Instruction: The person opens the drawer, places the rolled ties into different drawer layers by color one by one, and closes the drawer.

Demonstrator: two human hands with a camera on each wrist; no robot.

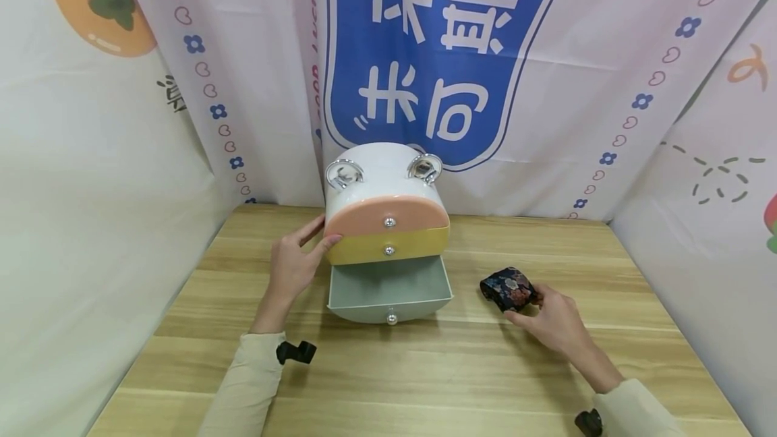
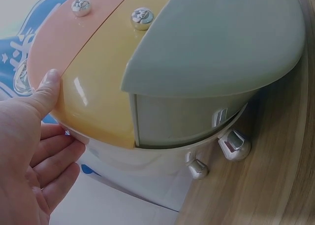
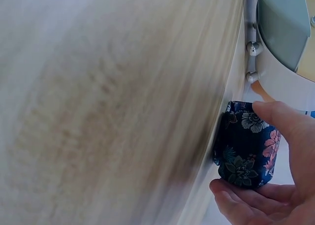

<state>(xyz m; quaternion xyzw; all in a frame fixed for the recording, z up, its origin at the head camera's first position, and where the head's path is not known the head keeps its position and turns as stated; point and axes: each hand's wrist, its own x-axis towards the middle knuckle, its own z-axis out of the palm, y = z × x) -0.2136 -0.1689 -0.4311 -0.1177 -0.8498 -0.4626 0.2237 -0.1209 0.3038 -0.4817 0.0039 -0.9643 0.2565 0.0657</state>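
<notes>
A small white drawer box (image 1: pixel 384 170) with pink, yellow and green drawers stands towards the back of the table. Its green bottom drawer (image 1: pixel 391 285) is pulled out, and its visible inside is bare. My left hand (image 1: pixel 294 261) holds the box's left side: the thumb rests on the front by the yellow drawer (image 2: pixel 91 87), and the fingers bend round to the side wall. To the right, my right hand (image 1: pixel 554 319) grips a rolled, dark blue floral cloth (image 1: pixel 508 288), like a rolled necktie, between thumb and fingers. In the right wrist view the cloth (image 3: pixel 246 146) is low by the tabletop.
Round silver knobs sit on the drawers, and two silver ring-shaped ears (image 1: pixel 425 168) stand on top. Silver ball feet (image 2: pixel 235 145) carry the box. Printed cloth (image 1: pixel 267 86) hangs behind and beside the wooden table (image 1: pixel 388 383). Each wrist wears a black strap mount (image 1: pixel 296 352).
</notes>
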